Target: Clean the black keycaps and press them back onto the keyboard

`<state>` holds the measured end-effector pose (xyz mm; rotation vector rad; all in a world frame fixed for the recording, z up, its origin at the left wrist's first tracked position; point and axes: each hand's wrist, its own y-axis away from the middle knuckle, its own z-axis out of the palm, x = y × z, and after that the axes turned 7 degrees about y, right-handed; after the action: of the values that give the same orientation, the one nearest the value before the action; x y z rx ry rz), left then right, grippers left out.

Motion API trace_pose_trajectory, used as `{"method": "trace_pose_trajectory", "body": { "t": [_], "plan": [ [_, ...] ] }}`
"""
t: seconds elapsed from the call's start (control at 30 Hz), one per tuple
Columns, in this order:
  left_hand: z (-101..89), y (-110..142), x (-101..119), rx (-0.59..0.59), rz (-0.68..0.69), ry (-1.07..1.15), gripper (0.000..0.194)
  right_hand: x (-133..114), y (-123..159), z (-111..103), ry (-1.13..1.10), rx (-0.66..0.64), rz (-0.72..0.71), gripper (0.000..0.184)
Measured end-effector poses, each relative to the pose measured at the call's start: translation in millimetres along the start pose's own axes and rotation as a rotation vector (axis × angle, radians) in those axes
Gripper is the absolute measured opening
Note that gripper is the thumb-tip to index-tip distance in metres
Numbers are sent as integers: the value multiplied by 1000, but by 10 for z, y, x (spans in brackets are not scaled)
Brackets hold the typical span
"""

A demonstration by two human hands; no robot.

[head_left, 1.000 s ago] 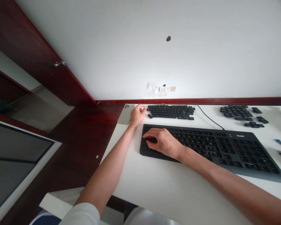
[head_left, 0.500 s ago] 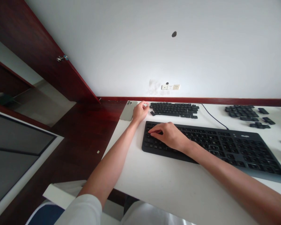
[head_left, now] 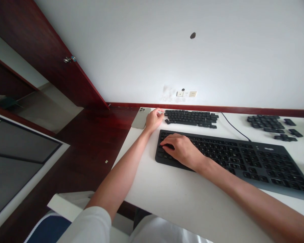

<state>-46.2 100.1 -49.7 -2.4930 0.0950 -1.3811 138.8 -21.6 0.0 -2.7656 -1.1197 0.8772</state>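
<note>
A dark grey keyboard [head_left: 243,158] lies across the white desk [head_left: 182,202]. My right hand [head_left: 181,150] rests on its left end with the fingers curled down onto the keys. Behind the keyboard, loose black keycaps [head_left: 191,118] are laid out in rows. My left hand [head_left: 154,120] sits at the left end of those rows, fingers curled in a pinch near the first keycaps; what it holds, if anything, is hidden. A grey phone [head_left: 141,122] lies face down just left of that hand.
A second group of loose keycaps [head_left: 271,123] lies at the back right. The keyboard's black cable [head_left: 233,127] runs toward the wall. A dark red wooden floor [head_left: 91,148] and cabinet door [head_left: 48,57] are to the left. Wall sockets [head_left: 186,93] sit above the desk.
The view has shifted slightly, so everything sits a little further right. My right hand's fingers have moved slightly over the left keys. My left hand stays by the keycap rows.
</note>
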Motion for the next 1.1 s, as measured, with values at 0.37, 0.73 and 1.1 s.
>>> {"method": "trace_pose_trajectory", "body": {
  "t": [0.37,0.73,1.1],
  "plan": [
    [-16,9,38,-5,15,12,17,6,9,-4,-6,6,-3,22],
    [-5,4,26,-6,-3,2,17,-78,62,-43,301,-102,-161,24],
    [6,23,20,33,-6,29,17,-342,166,86,526,-101,-117,20]
  ]
}}
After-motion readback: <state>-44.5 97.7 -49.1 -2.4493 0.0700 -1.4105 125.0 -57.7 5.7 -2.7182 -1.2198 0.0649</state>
